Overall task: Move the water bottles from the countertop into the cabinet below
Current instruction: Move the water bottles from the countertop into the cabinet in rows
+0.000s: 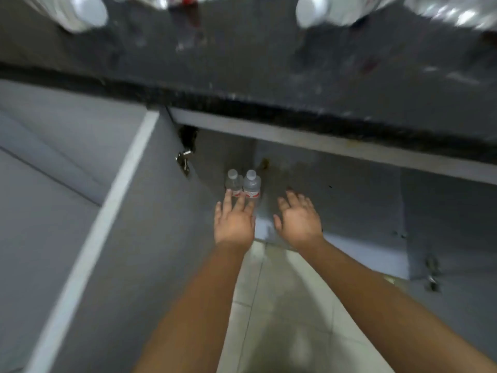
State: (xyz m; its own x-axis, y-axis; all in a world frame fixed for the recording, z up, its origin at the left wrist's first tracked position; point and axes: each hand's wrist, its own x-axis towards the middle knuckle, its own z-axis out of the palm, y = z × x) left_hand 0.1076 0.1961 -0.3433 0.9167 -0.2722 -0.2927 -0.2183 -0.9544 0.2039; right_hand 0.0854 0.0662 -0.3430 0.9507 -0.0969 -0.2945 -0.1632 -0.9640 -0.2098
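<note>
Two small clear water bottles with white caps and red labels stand upright side by side inside the open cabinet: one (233, 183) on the left, one (252, 184) on the right. My left hand (234, 220) is just in front of them, fingers straight, fingertips overlapping their lower parts. My right hand (298, 220) hovers to the right with spread, relaxed fingers and holds nothing. More bottles lie blurred on the dark countertop (242, 63) above, one at the far left (83, 12), one at the right (320, 9).
The grey cabinet door (94, 211) stands open to the left, with a metal hinge (184, 161) near its top. The cabinet floor (336, 200) extends to the right of the bottles. Pale floor tiles (282, 305) lie beneath my arms.
</note>
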